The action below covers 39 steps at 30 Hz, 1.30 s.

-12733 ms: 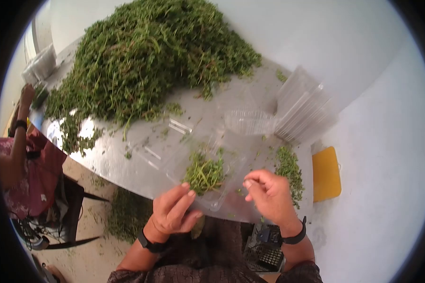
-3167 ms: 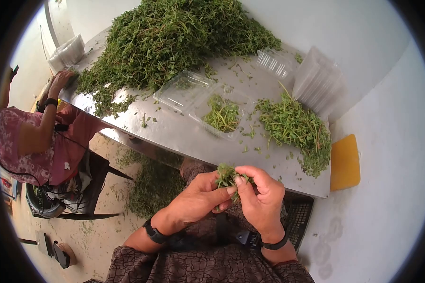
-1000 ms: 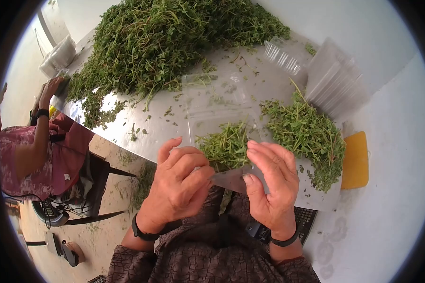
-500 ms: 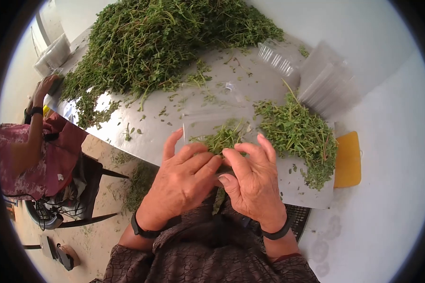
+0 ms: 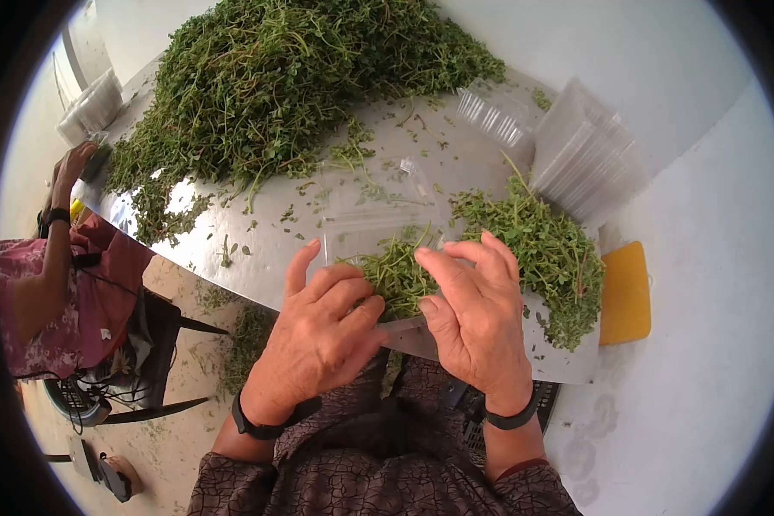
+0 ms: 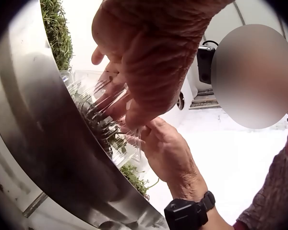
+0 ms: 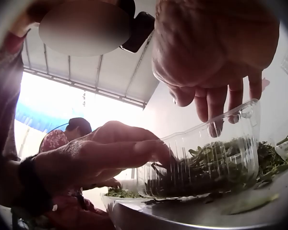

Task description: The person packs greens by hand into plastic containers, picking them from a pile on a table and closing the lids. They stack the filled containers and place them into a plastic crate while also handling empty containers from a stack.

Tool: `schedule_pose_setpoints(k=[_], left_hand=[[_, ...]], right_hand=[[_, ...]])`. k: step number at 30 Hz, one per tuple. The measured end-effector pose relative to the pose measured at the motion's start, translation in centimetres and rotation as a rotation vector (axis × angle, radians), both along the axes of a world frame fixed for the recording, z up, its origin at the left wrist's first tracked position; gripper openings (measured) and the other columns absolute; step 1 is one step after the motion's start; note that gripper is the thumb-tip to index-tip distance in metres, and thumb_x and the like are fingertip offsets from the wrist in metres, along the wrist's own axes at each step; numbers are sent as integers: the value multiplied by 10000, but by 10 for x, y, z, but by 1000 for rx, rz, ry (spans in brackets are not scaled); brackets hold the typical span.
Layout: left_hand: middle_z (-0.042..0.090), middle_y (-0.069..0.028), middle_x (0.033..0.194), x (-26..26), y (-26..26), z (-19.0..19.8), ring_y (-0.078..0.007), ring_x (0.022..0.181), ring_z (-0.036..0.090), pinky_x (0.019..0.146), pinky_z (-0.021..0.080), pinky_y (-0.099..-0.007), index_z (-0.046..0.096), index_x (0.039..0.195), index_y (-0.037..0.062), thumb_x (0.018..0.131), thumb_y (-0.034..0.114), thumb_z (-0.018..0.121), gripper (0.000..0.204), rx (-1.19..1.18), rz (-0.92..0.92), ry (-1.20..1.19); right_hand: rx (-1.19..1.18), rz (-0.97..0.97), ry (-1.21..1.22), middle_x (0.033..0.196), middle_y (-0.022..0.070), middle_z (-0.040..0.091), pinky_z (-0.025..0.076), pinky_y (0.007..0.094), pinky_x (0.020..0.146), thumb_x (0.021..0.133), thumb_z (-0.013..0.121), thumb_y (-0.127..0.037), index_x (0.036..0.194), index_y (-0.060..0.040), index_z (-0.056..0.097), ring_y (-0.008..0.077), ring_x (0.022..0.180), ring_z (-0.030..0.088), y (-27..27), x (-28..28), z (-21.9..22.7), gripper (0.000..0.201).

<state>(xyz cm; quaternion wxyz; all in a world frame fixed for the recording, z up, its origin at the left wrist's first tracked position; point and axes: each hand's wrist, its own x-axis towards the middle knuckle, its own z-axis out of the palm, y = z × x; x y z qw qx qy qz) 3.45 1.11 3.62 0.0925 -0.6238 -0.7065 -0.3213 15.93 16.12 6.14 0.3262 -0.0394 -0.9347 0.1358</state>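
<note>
A clear plastic clamshell container (image 7: 250, 125) sits at the table's near edge, its lid (image 5: 371, 196) folded back flat behind it. Leafy green sprigs (image 5: 397, 277) with pale stems fill its base. At the left side, my left hand (image 5: 322, 331) dips its fingers over the wall into the sprigs, as the right wrist view shows. My right hand (image 5: 482, 322) is at the opposite side, fingers reaching down inside the rim and the thumb apart. Neither hand grips a bunch. The left wrist view has both hands (image 6: 165, 148) meeting around the container, fingertips partly hidden by its ribbed wall.
A large heap of greens (image 5: 267, 95) covers the table's back. A smaller pile (image 5: 546, 258) lies right of the container, before a stack of clear containers (image 5: 589, 155). Another clear container (image 5: 494, 116) stands behind. A yellow board (image 5: 626, 297) is at right; another person (image 5: 60, 292) sits left.
Earlier both hands held a bunch of greens in front of the table; those hands are now at the container, which looks fuller. The right-hand pile has grown. Lately the hands have parted slightly.
</note>
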Motion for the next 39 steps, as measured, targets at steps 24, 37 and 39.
schedule_pose_setpoints(k=[24,37,39], left_hand=[[550,-154,1175,-1,-11,-20,-364,1149,489,1033,281,-569,597,1011,43,788,390,646,415,135,33,20],[544,-155,1162,5,-15,-26,-360,1134,495,1019,311,-566,600,981,28,734,201,682,313,190,44,-7],[545,-155,1158,6,-15,-26,-361,1133,495,1021,310,-566,599,979,27,732,188,679,305,193,45,-3]], right_hand=[[89,-448,55,993,144,624,444,382,820,731,677,-79,1019,5,585,295,908,567,45,38,30,314],[72,-903,-282,750,150,621,466,422,662,716,685,-131,743,1,603,333,761,574,87,81,7,158],[106,-825,-204,650,178,561,438,433,601,719,636,-116,704,-24,572,375,672,558,94,83,0,112]])
